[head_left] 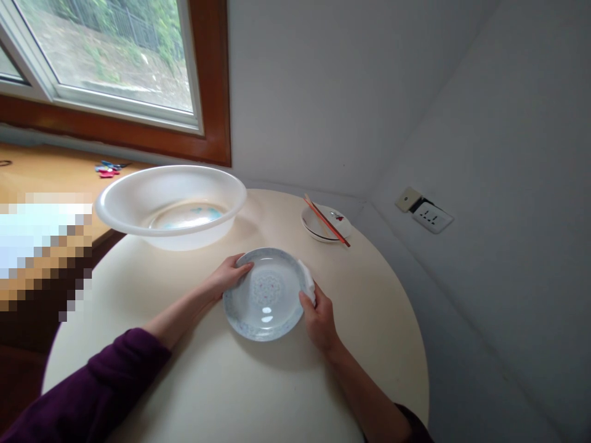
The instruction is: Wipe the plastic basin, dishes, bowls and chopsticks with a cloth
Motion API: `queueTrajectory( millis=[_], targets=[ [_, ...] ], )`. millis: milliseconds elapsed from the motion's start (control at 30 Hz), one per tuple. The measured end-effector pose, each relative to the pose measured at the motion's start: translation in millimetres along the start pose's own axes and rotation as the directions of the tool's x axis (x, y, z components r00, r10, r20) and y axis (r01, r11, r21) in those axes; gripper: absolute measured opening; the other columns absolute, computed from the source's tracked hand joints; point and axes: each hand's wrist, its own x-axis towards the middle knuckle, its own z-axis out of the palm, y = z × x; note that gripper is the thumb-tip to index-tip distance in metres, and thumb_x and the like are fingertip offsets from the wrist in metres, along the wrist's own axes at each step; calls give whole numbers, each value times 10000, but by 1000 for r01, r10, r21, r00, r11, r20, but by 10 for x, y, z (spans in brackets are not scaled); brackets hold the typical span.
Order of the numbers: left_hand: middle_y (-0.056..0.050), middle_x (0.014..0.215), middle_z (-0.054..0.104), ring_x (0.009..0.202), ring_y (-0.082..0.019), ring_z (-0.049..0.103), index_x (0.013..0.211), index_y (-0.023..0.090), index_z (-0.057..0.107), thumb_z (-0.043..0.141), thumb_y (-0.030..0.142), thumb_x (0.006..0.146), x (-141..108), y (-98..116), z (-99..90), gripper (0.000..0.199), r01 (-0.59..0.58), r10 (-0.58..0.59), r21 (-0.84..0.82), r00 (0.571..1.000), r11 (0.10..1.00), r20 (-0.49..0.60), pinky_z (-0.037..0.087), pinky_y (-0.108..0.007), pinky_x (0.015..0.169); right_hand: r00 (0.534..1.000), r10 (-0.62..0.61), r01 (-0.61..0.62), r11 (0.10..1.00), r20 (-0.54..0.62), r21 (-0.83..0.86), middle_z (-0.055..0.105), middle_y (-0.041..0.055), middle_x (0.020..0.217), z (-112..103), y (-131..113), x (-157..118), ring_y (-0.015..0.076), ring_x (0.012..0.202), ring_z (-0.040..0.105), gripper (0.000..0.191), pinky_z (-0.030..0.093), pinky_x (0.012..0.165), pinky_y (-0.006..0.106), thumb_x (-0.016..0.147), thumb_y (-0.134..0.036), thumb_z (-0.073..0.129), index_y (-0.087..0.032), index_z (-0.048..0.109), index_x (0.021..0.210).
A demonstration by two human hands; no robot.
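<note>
A round pale plate (266, 314) with a bluish rim and a flower pattern at its centre is held above the table, its face tilted toward me. My left hand (232, 275) grips its upper left edge, thumb on the face and fingers behind. At the right edge, my right hand (319, 314) presses a white cloth or tissue (306, 278) against the rim. The fingers of both hands are partly hidden behind the plate and the cloth.
A large translucent white basin (170, 234) stands at the back left of the round table (221, 394). Behind the plate to the right, reddish chopsticks (327, 220) lie across a small dish (318, 232). A wooden desk (55, 169), a window and a wall socket (433, 216) surround the table.
</note>
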Motion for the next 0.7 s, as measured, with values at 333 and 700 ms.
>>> queueTrajectory(
  millis=[333, 700],
  targets=[
    [-87, 770, 704, 654, -231, 654, 1037, 101, 631, 723, 306, 620, -12, -11, -58, 473, 56, -41, -116, 991, 992, 131, 512, -272, 546, 999, 26, -26, 1000, -46, 2, 685, 39, 961, -15, 31, 48, 246, 953, 597, 343, 455, 863, 343, 728, -309, 527, -180, 644, 1023],
    [-79, 810, 707, 732, -218, 668, 980, 171, 672, 755, 190, 610, -82, 12, -126, 379, 362, -226, -256, 869, 896, 440, 542, -241, 587, 956, 244, -240, 970, -164, 45, 712, 59, 730, -50, 242, 180, 235, 685, 632, 251, 500, 627, 320, 589, -296, 609, -137, 684, 768]
  ],
)
